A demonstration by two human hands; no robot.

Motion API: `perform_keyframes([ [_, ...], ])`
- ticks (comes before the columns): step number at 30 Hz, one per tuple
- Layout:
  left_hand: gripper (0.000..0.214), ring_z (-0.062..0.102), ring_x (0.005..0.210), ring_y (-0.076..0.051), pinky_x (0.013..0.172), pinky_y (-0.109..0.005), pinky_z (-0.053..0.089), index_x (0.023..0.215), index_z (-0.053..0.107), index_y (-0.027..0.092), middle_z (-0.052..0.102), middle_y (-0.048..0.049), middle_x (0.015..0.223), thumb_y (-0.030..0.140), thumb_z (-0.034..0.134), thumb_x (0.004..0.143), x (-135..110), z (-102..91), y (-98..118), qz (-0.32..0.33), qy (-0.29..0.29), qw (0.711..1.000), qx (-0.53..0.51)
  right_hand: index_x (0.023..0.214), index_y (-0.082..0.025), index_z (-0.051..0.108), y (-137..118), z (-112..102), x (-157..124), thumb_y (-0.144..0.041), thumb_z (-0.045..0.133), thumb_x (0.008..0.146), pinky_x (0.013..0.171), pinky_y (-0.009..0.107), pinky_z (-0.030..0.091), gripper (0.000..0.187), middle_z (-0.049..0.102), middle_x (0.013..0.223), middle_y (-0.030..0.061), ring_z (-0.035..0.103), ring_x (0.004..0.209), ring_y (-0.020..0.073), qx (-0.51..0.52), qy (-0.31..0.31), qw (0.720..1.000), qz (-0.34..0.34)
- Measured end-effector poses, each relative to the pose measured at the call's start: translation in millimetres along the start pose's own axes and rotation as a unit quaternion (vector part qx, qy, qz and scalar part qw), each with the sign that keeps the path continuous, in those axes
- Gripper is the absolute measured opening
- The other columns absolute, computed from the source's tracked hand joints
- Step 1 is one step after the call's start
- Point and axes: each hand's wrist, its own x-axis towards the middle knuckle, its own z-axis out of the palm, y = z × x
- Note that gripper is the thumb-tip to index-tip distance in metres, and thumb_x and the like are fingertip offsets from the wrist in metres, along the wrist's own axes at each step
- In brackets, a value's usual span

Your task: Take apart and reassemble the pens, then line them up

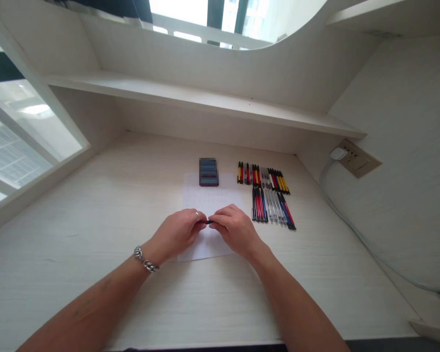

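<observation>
Between my two hands is a pen (208, 222), mostly covered by the fingers; a short dark stretch and a bit of red show. My left hand (181, 230), with a ring on one finger and a chain bracelet at the wrist, pinches one end. The other end is pinched by my right hand (236, 229). Both hands are over a white sheet of paper (198, 252) with faint writing. On the sheet's upper edge lies a phone (208, 172) with its screen lit. Right of the hands, pens in red, yellow, blue, black and clear lie in an upper row (263, 177) and a lower row (273, 208).
A white shelf (205, 100) runs above the back of the pale desk (95, 210). On the right wall, a charger (338, 154) is plugged into a socket (359, 159). Its cable (351, 227) trails down along the desk's right side. A window (25, 122) is at the left.
</observation>
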Motion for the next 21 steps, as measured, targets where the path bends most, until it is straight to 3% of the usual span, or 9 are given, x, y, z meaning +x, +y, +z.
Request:
perform_keyframes([
  [4,0.022,0.061,0.079,-0.018,0.071,-0.028,0.046,0.096,0.067,0.023,0.068,-0.0038,0.091,0.027,0.046,0.09,1,-3.4,-7,0.01,-0.005,0.999,-0.045,0.095,-0.025,0.071,6,0,0,-0.027,0.053,0.091,0.079,0.033,0.042,0.019,0.07,0.092,0.0043,0.056,0.088,0.0194,-0.016,-0.016,1.0,0.022],
  [11,0.02,0.062,0.082,-0.018,0.073,-0.028,0.047,0.095,0.068,0.022,0.069,-0.0032,0.093,0.029,0.053,0.085,4,-7.2,-30,-0.046,0.013,0.997,-0.062,0.092,-0.022,0.069,31,-7,-2,-0.023,0.054,0.09,0.08,0.03,0.041,0.016,0.069,0.09,0.0028,0.054,0.088,0.0179,-0.009,-0.004,0.995,0.102],
  [21,0.021,0.059,0.083,-0.02,0.075,-0.031,0.045,0.097,0.069,0.023,0.067,-0.004,0.091,0.028,0.054,0.083,5,-4.4,-27,-0.042,-0.006,0.999,-0.032,0.091,-0.022,0.071,38,4,-2,-0.018,0.059,0.085,0.081,0.029,0.041,0.014,0.068,0.095,0.0034,0.054,0.092,0.018,-0.03,-0.032,0.99,0.131],
])
